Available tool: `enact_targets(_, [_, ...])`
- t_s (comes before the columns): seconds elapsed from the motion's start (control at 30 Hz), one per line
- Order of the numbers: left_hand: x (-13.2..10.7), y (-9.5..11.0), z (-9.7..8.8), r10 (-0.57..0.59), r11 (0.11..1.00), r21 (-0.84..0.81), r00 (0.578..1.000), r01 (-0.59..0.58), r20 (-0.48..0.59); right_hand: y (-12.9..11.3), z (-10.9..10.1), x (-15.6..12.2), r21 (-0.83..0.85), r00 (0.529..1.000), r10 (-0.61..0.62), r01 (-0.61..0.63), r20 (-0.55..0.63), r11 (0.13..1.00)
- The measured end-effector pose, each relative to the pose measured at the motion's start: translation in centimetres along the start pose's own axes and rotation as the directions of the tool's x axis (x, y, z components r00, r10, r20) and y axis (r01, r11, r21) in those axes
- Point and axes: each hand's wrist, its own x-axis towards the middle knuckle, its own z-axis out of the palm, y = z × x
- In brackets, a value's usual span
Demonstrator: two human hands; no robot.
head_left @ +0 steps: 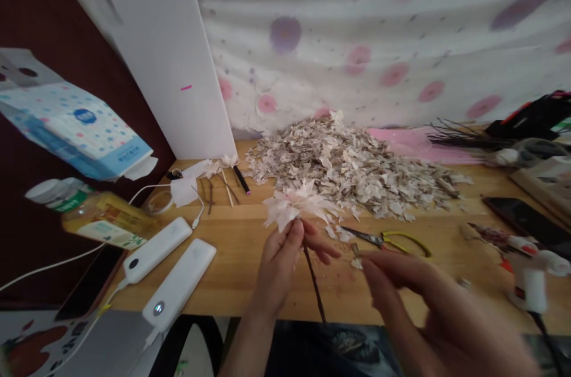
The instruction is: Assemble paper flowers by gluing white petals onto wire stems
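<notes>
A white papery flower (298,203) with layered ragged petals sits atop a thin brown stem (316,288). My left hand (283,255) is closed around that stem just below the bloom, its outer fingers stretched to the right. To the right and nearer the camera, my right hand (428,311) is blurred, with thumb and forefinger pinched together. At their tips shows a small dried petal (355,261), whitish with a brown end. Between the bloom and my right hand lie scissors (383,240) with yellow handles, partly hidden by my fingers.
A big heap of dried petals (343,163) lies behind the flower. Left are white power banks (178,285), a bottle (102,216), a black marker (241,179) and small stems (229,187). Right are a glue gun (530,282), a phone (529,225) and dark twigs (464,134).
</notes>
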Motion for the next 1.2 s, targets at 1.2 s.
enact_targets(1.2, [-2.7,0.8,0.9,-0.108,0.961,0.261,0.994,0.095,0.034,-0.3,3.6,3.5,0.382,0.99,0.093,-0.126,0.104,0.916])
